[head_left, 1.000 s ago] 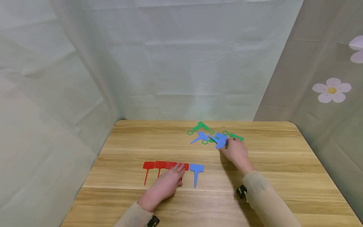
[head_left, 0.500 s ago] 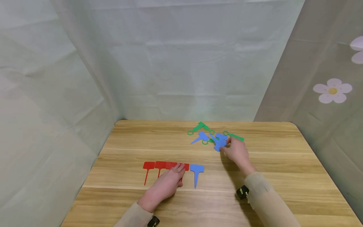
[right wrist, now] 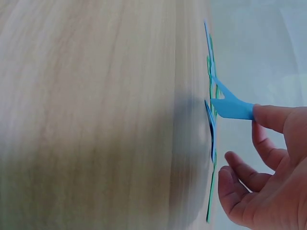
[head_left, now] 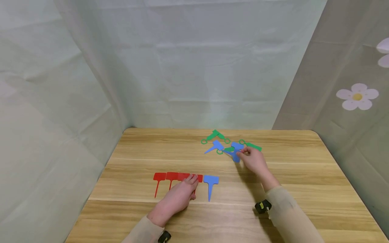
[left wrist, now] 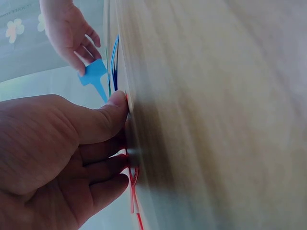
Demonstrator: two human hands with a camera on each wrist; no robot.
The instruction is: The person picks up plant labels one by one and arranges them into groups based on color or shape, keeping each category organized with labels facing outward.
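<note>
A blue tag [right wrist: 235, 109] was pinched by the right hand [head_left: 256, 162] near green tags [head_left: 215, 132]; red tags [head_left: 171, 176] were partly covered by the left hand [head_left: 178, 195], its fingers extended.

Both arms [head_left: 290, 216] reach up from the bottom edge. The left hand [head_left: 179, 193] rests lower centre, fingers [head_left: 190, 180] extended; the right hand [head_left: 255, 160], right of centre, pinches with its thumb [right wrist: 271, 116].

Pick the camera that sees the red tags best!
The head view: red tags show their flat faces in a row, partly behind the left hand. Left wrist shows thin red edges; right wrist, none.
</note>
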